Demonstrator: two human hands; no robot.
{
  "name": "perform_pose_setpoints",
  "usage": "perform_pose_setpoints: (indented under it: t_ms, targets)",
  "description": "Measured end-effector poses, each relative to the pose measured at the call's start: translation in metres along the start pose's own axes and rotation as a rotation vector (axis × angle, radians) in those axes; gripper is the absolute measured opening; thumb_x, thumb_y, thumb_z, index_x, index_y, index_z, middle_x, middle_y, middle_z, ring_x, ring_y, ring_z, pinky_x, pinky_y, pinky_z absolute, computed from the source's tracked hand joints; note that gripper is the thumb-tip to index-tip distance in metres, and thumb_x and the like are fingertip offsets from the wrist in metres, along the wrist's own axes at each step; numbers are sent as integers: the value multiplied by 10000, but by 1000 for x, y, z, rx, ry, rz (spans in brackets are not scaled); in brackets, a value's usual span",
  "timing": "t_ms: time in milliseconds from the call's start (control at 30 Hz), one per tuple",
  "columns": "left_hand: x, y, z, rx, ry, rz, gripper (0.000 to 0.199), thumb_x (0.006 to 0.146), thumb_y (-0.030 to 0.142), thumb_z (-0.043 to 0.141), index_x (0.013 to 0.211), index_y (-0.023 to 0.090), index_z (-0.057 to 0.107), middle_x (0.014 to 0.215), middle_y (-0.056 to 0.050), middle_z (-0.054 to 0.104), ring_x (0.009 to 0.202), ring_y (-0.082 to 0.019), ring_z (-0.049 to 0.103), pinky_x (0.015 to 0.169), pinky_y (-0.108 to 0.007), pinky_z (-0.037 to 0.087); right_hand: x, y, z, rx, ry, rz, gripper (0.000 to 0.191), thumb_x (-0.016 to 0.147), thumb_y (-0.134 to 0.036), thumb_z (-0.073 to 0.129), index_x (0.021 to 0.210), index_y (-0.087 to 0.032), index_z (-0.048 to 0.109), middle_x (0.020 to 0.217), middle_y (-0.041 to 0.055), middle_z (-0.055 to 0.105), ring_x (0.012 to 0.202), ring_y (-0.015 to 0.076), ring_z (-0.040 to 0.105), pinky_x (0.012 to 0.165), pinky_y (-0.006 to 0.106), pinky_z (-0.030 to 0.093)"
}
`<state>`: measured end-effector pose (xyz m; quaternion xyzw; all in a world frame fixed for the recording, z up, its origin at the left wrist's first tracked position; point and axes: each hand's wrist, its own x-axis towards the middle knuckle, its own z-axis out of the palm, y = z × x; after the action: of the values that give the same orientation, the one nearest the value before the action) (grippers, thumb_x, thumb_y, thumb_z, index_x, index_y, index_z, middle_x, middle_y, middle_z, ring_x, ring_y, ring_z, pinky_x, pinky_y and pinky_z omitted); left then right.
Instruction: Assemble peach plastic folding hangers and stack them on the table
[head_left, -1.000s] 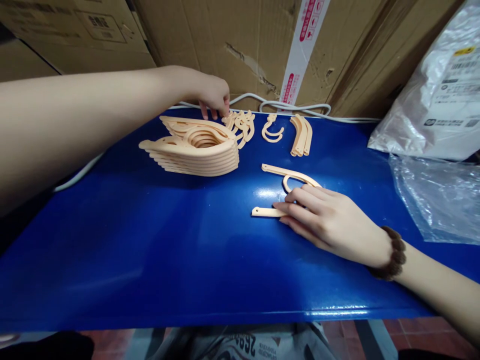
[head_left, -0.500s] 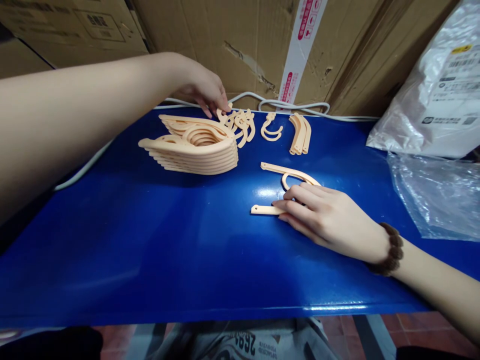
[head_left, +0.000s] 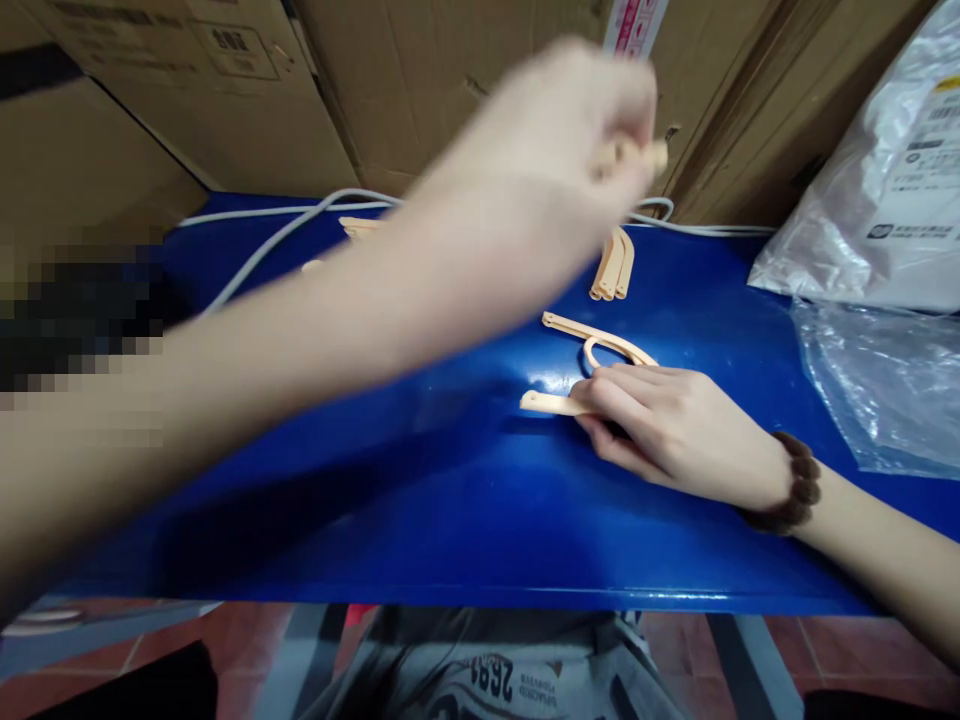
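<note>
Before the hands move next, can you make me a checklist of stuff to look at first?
1. Left hand has a small beige piece: ok, it shows at the fingers.
2. Which way that piece points: cannot tell, it is blurred.
3. Right hand grips the beige strip: ok.
4. Pale pieces behind the left forearm in plain view: not ok, mostly hidden.
5. White cable away from the right hand: ok, it runs along the table's back.

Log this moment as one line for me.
left hand: raised, blurred, holding small pale piece | right hand: gripping pale strip | beyond it: curved strips on blue tabletop | right side: white plastic bag
</note>
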<state>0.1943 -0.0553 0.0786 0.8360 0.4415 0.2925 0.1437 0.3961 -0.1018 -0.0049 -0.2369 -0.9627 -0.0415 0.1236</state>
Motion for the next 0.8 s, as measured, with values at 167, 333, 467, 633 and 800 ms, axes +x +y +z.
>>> perform_pose_setpoints:
  t_ms: [167,333,467,633,800]
  targets:
    - [-54,1,32,-45,-183,-27,263,1068,297,443,906,184,618,773,13,602,692,-141,533,635,-286,332,-1,2,0,-21,-5,-26,224,1043,-220,358,947,-173,555,840,46,693,669,145,615,623,274,421]
    - [-74,-31,43,-224,-193,-114,371,1061,378,356,834,189,580,714,29,590,664,-135,542,616,-270,346,0,-1,4,-103,6,-60,196,1025,-199,381,878,-191,511,722,-6,633,560,123,536,563,270,338]
    - [-80,-46,49,-218,-201,-123,385,1036,395,364,801,192,592,645,40,553,618,-129,520,605,-264,333,-1,-2,5,-160,-10,-51,201,1024,-217,386,858,-200,496,676,-22,604,533,125,525,557,292,298]
    - [-84,-50,51,-108,-271,-106,366,1010,401,382,791,204,600,589,45,536,547,-127,495,553,-274,263,-2,1,6,-102,3,-35,160,1015,-220,404,890,-192,499,645,-25,598,511,114,518,532,286,264]
    - [-89,-49,49,-32,-303,-64,352,1014,434,416,790,216,577,622,48,578,541,-124,499,540,-275,234,-1,3,6,-46,0,-15,135,993,-195,411,873,-204,473,625,-40,571,496,109,511,514,284,265]
